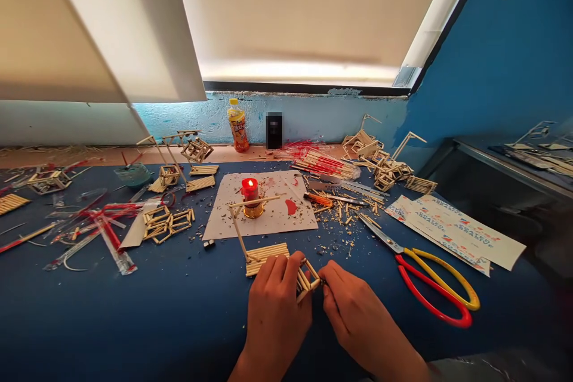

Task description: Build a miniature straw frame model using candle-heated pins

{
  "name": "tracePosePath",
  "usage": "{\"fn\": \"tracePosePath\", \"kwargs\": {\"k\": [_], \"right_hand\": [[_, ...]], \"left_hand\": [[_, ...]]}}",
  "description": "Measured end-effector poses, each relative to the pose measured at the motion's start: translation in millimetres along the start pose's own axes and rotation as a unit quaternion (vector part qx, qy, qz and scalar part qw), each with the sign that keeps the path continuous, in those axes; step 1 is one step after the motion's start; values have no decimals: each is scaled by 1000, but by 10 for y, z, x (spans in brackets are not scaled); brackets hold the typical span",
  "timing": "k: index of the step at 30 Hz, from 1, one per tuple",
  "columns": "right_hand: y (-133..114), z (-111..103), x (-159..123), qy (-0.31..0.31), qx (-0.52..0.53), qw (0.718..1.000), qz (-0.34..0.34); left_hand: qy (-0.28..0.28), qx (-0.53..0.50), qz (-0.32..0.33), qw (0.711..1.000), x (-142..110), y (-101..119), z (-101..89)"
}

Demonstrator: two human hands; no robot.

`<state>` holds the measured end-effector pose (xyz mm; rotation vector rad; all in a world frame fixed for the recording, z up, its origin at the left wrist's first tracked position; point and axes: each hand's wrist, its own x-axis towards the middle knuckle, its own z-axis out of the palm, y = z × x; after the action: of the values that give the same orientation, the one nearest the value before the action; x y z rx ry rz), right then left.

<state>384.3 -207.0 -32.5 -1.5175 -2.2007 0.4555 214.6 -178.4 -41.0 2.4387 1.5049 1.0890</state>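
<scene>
My left hand point(280, 295) is closed around a small model of thin wooden sticks. The model has a flat slatted panel point(267, 258), a thin upright with a crossbar at the far left, and an open frame point(308, 279) showing between my hands. My left fingers cover part of where panel and frame meet. At the frame's right corner, the fingertips of my right hand point(358, 310) are pinched together; a tiny dark bit shows there, too small to name. Beyond the model, a lit red candle point(251, 190) stands on a white sheet point(224, 224) with wax spots.
Red-and-yellow-handled scissors point(434, 286) lie at right beside printed cards point(470, 233). An orange cutter point(317, 199) sits among stick scraps. More stick models point(168, 224) stand left and back right. Plastic wrappers point(107, 227) lie at left; a drink bottle point(238, 128) stands behind.
</scene>
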Motion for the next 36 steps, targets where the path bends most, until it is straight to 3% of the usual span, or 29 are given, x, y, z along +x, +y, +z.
{"fn": "tracePosePath", "kwargs": {"k": [8, 13, 16, 19, 23, 25, 28, 31, 34, 36], "right_hand": [[9, 128, 67, 94, -98, 990, -40], [173, -15, 57, 170, -90, 981, 30], [227, -180, -25, 212, -32, 974, 67], [153, -257, -124, 234, 65, 969, 55], [-90, -258, -167, 256, 184, 948, -33], [-221, -276, -153, 267, 229, 932, -95], [-380, -324, -124, 286, 262, 910, -148], [-473, -345, -103, 322, 270, 894, -156], [-516, -329, -91, 321, 289, 886, -171], [-532, -315, -90, 315, 297, 885, -171]], "left_hand": [[-14, 17, -10, 1000, 20, 58, -22], [-19, 30, -46, 998, 68, 115, -60], [-36, 28, -57, 997, 98, 167, -85], [-45, 7, -52, 998, 92, 214, -107], [34, -102, -20, 994, 13, 267, -223], [48, -252, -29, 966, -32, 303, -331], [8, -456, -107, 883, -58, 358, -488], [-38, -581, -193, 790, -36, 376, -564], [-80, -678, -244, 689, -9, 353, -562], [-82, -707, -250, 656, -3, 334, -549]]}}
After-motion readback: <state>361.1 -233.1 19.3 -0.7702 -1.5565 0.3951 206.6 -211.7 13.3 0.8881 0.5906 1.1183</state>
